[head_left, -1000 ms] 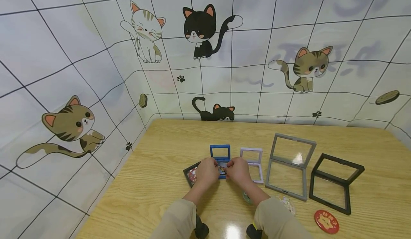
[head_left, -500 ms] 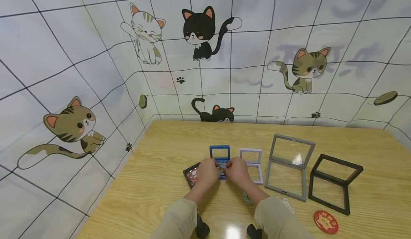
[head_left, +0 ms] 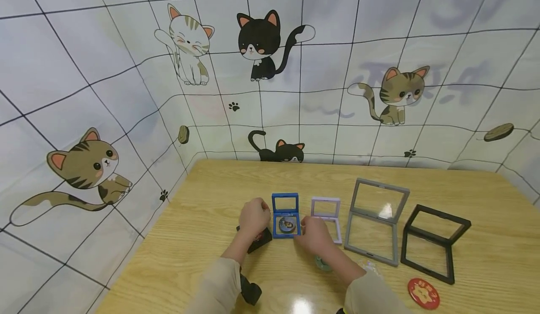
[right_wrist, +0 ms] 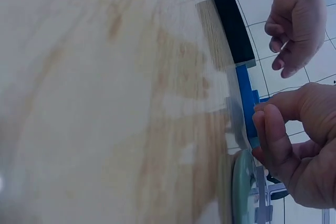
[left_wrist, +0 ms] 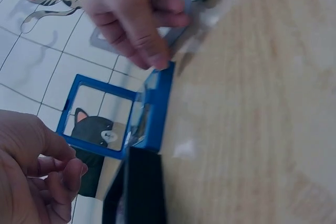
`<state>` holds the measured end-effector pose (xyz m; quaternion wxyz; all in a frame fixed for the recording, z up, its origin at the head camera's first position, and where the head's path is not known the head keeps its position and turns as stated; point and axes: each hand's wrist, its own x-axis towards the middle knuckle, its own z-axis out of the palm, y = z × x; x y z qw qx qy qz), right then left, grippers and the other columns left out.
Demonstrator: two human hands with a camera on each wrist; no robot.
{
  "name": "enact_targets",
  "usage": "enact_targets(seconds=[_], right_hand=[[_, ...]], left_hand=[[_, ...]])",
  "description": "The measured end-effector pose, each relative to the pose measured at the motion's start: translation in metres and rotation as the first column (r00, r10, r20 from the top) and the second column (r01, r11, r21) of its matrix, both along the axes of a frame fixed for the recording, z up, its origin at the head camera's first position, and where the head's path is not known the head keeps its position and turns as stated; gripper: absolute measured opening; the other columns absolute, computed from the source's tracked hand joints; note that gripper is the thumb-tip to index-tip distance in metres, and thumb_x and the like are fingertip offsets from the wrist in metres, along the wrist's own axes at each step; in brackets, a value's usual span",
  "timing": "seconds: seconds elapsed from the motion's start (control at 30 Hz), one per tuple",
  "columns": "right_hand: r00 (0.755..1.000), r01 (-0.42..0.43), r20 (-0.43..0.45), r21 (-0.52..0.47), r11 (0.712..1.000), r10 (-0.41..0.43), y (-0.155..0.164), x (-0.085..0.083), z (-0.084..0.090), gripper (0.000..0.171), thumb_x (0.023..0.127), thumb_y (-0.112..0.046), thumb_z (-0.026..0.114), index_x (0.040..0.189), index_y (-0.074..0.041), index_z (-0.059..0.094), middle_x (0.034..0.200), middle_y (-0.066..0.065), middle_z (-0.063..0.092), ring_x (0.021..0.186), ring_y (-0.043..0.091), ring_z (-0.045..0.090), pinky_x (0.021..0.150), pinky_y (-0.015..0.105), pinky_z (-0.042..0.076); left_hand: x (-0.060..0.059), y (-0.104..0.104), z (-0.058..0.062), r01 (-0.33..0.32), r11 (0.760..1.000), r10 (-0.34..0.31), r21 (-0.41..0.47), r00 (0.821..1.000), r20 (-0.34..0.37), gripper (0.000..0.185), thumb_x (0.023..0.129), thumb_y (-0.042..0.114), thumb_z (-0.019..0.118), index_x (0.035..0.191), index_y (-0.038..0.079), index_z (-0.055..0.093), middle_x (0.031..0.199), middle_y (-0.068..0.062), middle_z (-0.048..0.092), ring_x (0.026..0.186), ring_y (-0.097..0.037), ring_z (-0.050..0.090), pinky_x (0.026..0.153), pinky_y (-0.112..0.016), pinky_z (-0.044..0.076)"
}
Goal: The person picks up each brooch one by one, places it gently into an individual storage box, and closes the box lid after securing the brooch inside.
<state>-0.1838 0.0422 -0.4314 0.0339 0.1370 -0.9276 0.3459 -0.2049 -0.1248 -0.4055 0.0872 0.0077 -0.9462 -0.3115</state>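
Hands (head_left: 254,218) (head_left: 314,235) farther apart, loosely curled, empty, flanking blue frame (head_left: 285,213), long axis front-to-back, far panel (head_left: 285,195) upright.

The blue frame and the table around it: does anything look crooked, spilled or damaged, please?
Nothing looks spilled or broken. The blue frame stands open, with its badge inside. Only the right black frame looks slightly askew, turned at an angle to the blue one.

The person's two beige-sleeved arms (head_left: 217,281) slanted forward and inward; the bare left hand (head_left: 254,218) hung with fingers (left_wrist: 65,182) loosely curled, while the bare right hand (head_left: 314,234), apart from it, had its fingers bent.
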Motion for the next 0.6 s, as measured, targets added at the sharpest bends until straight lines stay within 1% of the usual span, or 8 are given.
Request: enact_targets(seconds=[0.03, 0.17, 0.23, 0.3, 0.37, 0.43, 0.53, 0.6], right_hand=[[1.0, 0.0, 0.008, 0.006, 1.0, 0.0, 0.0, 0.001, 0.0, 0.032, 0.066, -0.006, 0.073, 0.089, 0.013, 0.06, 0.058, 0.002, 0.053, 0.053, 0.014, 0.049, 0.054, 0.029, 0.045], [1.0, -0.001, -0.001, 0.023, 1.0, 0.001, -0.001, 0.004, -0.003, 0.018, 0.061, -0.005, 0.071, 0.067, 0.003, 0.057, 0.048, -0.001, 0.044, 0.046, 0.012, 0.04, 0.045, 0.026, 0.037], [1.0, 0.0, -0.018, 0.026, 1.0, 0.0, -0.002, 0.005, -0.004, 0.021, 0.059, -0.006, 0.071, 0.058, -0.003, 0.05, 0.047, -0.002, 0.041, 0.044, 0.012, 0.036, 0.043, 0.025, 0.032], [0.999, 0.002, -0.032, 0.024, 1.0, -0.001, -0.002, 0.005, -0.004, 0.026, 0.059, -0.007, 0.073, 0.056, -0.005, 0.047, 0.048, -0.002, 0.041, 0.045, 0.012, 0.037, 0.042, 0.025, 0.031], [0.999, 0.0, -0.036, 0.022, 1.0, 0.001, -0.003, 0.005, -0.005, 0.027, 0.059, -0.008, 0.075, 0.058, -0.005, 0.049, 0.049, -0.001, 0.043, 0.046, 0.013, 0.039, 0.043, 0.026, 0.033], [1.0, -0.001, -0.028, 0.016, 1.0, 0.001, -0.003, 0.005, -0.005, 0.025, 0.06, -0.009, 0.076, 0.062, -0.003, 0.052, 0.051, 0.0, 0.046, 0.047, 0.013, 0.042, 0.044, 0.026, 0.035], [1.0, -0.006, -0.02, 0.018, 1.0, 0.007, -0.004, 0.003, -0.006, 0.024, 0.061, -0.009, 0.076, 0.066, -0.001, 0.054, 0.053, 0.0, 0.048, 0.048, 0.013, 0.044, 0.045, 0.026, 0.037], [1.0, -0.007, -0.002, 0.022, 1.0, 0.007, -0.004, 0.003, -0.005, 0.022, 0.063, -0.009, 0.075, 0.067, -0.001, 0.054, 0.053, 0.001, 0.049, 0.047, 0.013, 0.045, 0.045, 0.026, 0.038]], left_hand=[[-0.002, -0.002, 0.002, 0.001, 1.0, -0.001, 0.022, 1.0, 0.005, 0.008, 0.079, 0.004, 0.054, 0.08, 0.003, 0.062, 0.055, -0.001, 0.053, 0.04, -0.008, 0.038, 0.035, -0.019, 0.027], [-0.009, -0.005, 0.012, 0.039, 0.992, -0.048, 0.122, 0.996, 0.074, 0.021, 0.082, 0.007, 0.052, 0.101, 0.0, 0.056, 0.055, -0.002, 0.052, 0.041, -0.01, 0.041, 0.037, -0.021, 0.029], [-0.012, -0.004, 0.016, 0.065, 0.983, -0.084, 0.172, 0.991, 0.108, 0.029, 0.085, 0.01, 0.05, 0.112, 0.0, 0.051, 0.058, -0.003, 0.054, 0.044, -0.012, 0.047, 0.039, -0.022, 0.032], [-0.016, -0.002, 0.019, 0.09, 0.972, -0.12, 0.216, 0.984, 0.132, 0.033, 0.089, 0.013, 0.049, 0.12, 0.001, 0.046, 0.06, -0.005, 0.055, 0.046, -0.014, 0.05, 0.041, -0.023, 0.035], [-0.019, 0.0, 0.021, 0.105, 0.967, -0.142, 0.231, 0.979, 0.148, 0.036, 0.092, 0.016, 0.048, 0.125, 0.003, 0.044, 0.059, -0.005, 0.054, 0.045, -0.013, 0.048, 0.041, -0.023, 0.034], [-0.022, 0.002, 0.022, 0.115, 0.969, -0.151, 0.22, 0.976, 0.155, 0.036, 0.093, 0.018, 0.046, 0.126, 0.004, 0.044, 0.059, -0.003, 0.051, 0.043, -0.011, 0.043, 0.041, -0.022, 0.033], [-0.025, 0.005, 0.022, 0.124, 0.973, -0.156, 0.194, 0.975, 0.156, 0.033, 0.093, 0.018, 0.045, 0.121, 0.003, 0.05, 0.067, -0.003, 0.05, 0.042, -0.009, 0.034, 0.041, -0.022, 0.031], [-0.025, 0.006, 0.022, 0.126, 0.974, -0.156, 0.188, 0.976, 0.153, 0.029, 0.092, 0.018, 0.045, 0.115, 0.003, 0.055, 0.075, -0.004, 0.052, 0.045, -0.01, 0.035, 0.043, -0.023, 0.032]])
